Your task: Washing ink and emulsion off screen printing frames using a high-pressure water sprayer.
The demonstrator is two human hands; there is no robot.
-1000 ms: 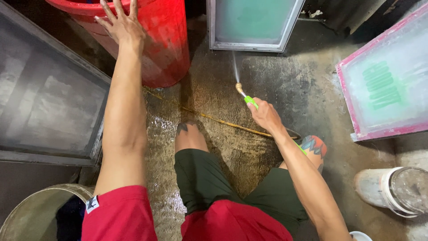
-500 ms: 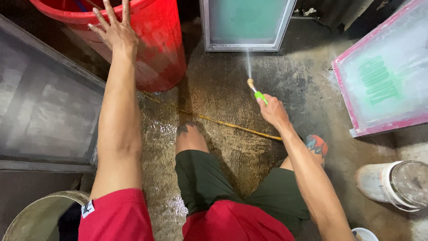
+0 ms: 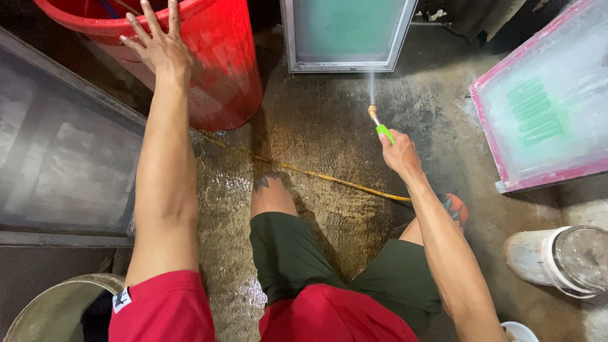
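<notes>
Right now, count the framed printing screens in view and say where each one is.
3: a grey-framed screen at left, a silver-framed green screen ahead under the spray nozzle, a pink-framed screen at right. More may lie beyond view.

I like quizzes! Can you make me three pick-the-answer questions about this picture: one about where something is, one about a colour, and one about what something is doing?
1. Where does the left hand rest?
A. on the rim of the big bucket
B. on the wet floor
C. on the pink frame

2. What colour is the handle of the spray nozzle in the right hand?
A. blue
B. green
C. black

3. What is the nozzle doing?
A. lying switched off on the floor
B. spraying water towards the grey-framed screen
C. hanging from the wall

Answers:
1. A, the spread fingers lie on the red bucket's edge.
2. B, a bright green piece shows just above the fist.
3. B, a thin pale jet runs from the nozzle tip up to the screen's lower edge.
</notes>
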